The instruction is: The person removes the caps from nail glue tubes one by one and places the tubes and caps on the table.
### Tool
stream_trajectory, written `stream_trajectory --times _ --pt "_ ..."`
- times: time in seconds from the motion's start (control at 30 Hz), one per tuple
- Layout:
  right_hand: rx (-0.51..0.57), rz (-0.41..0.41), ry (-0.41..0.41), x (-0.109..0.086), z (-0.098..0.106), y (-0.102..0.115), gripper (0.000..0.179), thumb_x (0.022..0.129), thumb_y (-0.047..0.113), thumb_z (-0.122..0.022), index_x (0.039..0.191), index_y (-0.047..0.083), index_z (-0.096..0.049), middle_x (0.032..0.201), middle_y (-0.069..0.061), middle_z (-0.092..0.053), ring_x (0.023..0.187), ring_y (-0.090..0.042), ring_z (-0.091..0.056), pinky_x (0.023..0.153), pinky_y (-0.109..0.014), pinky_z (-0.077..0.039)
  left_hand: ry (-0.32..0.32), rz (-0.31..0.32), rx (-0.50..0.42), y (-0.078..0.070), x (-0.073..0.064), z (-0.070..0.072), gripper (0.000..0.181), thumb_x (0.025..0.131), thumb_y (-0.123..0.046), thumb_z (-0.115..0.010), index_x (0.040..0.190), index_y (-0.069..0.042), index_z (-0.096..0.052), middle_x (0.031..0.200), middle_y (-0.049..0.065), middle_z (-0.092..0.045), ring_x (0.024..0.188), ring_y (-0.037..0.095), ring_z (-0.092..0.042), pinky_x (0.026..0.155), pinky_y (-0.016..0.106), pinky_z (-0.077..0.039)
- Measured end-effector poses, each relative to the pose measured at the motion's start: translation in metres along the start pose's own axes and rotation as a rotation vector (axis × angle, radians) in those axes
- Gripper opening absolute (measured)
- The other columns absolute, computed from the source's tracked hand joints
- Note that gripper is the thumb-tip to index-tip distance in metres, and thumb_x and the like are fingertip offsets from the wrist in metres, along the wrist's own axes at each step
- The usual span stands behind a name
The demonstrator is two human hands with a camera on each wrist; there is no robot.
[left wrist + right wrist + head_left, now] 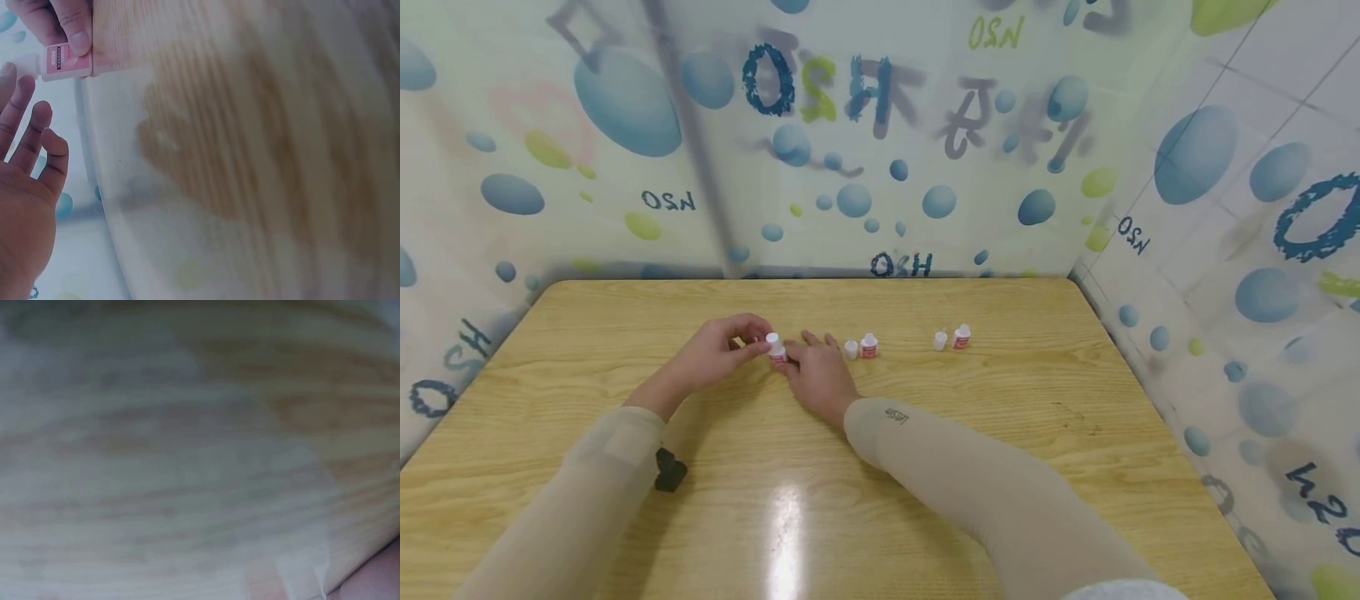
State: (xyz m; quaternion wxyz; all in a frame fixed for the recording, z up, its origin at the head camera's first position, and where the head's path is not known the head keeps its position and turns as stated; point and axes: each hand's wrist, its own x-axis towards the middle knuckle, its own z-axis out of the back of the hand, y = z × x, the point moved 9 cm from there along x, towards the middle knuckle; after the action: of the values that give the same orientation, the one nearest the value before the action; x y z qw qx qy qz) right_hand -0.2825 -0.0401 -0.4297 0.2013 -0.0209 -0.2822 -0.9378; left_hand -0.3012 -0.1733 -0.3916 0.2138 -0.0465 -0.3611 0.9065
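Observation:
A small bottle [778, 354] with a pink-and-white label and white cap [772, 337] stands on the table, left of the middle. My left hand [718, 350] pinches the cap with thumb and forefinger; in the left wrist view its other fingers stretch out loosely. Around the body of the bottle [67, 62], my right hand [822, 375] grips near the base, thumb across the label. Mostly bare table fills the blurred right wrist view, where a bit of the right hand [378, 575] shows at the lower right corner.
Right of my hands stands a similar bottle [868, 347] with a loose white cap [851, 350] beside it. Farther right are another bottle [962, 337] and its cap [940, 341]. The wooden table [1000, 400] ends at a patterned curtain [850, 200]. A dark object [670, 471] shows by my left sleeve.

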Motion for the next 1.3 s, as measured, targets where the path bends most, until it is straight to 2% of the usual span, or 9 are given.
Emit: stream_trajectory --times 0.4,0.57,0.7,0.93,1.3 --pt "-0.009 0.015 -0.012 0.0005 0.0001 0.0004 0.033 0.108 0.038 -0.062 0.135 0.022 -0.074 0.148 0.003 -0.067 0.15 -0.029 -0.052 0.13 -0.056 -0.032 -0.013 -0.004 -0.007 -0.0004 -0.0003 0.0004 0.021 0.106 -0.021 -0.068 0.123 -0.008 -0.07 0.102 0.01 -0.072 0.091 0.022 -0.061 0.074 0.028 -0.051" --pt "0.0 0.019 -0.01 0.0003 0.0008 0.0009 0.032 0.108 0.036 -0.063 0.134 0.022 -0.074 0.148 0.004 -0.066 0.15 -0.03 -0.053 0.129 -0.057 -0.032 -0.014 -0.013 0.012 0.0011 -0.0009 0.0003 0.023 0.107 -0.017 -0.066 0.127 -0.007 -0.072 0.106 0.01 -0.074 0.093 0.023 -0.062 0.076 0.029 -0.051" --pt "0.011 0.008 -0.005 -0.0003 0.001 0.0007 0.031 0.107 0.035 -0.063 0.133 0.022 -0.074 0.149 0.004 -0.066 0.15 -0.03 -0.052 0.13 -0.057 -0.031 -0.01 -0.019 0.011 0.0019 0.0 -0.0004 0.021 0.107 -0.019 -0.065 0.124 -0.008 -0.071 0.105 0.01 -0.074 0.093 0.022 -0.061 0.076 0.029 -0.052" --pt "0.002 0.038 -0.017 -0.0002 0.002 0.0058 0.03 0.108 0.035 -0.062 0.131 0.021 -0.075 0.147 0.003 -0.068 0.149 -0.031 -0.054 0.128 -0.057 -0.033 -0.022 -0.024 -0.004 0.0023 -0.0012 0.0024 0.026 0.106 -0.011 -0.065 0.131 -0.006 -0.073 0.121 0.013 -0.077 0.092 0.02 -0.063 0.078 0.027 -0.052" --pt "0.01 0.025 -0.025 -0.0003 0.0013 0.0006 0.031 0.108 0.036 -0.062 0.131 0.02 -0.076 0.148 0.002 -0.067 0.149 -0.031 -0.054 0.129 -0.057 -0.033 -0.029 -0.008 0.002 0.0009 0.0034 -0.0009 0.02 0.106 -0.02 -0.069 0.122 -0.009 -0.071 0.1 0.009 -0.072 0.089 0.02 -0.061 0.076 0.028 -0.051"
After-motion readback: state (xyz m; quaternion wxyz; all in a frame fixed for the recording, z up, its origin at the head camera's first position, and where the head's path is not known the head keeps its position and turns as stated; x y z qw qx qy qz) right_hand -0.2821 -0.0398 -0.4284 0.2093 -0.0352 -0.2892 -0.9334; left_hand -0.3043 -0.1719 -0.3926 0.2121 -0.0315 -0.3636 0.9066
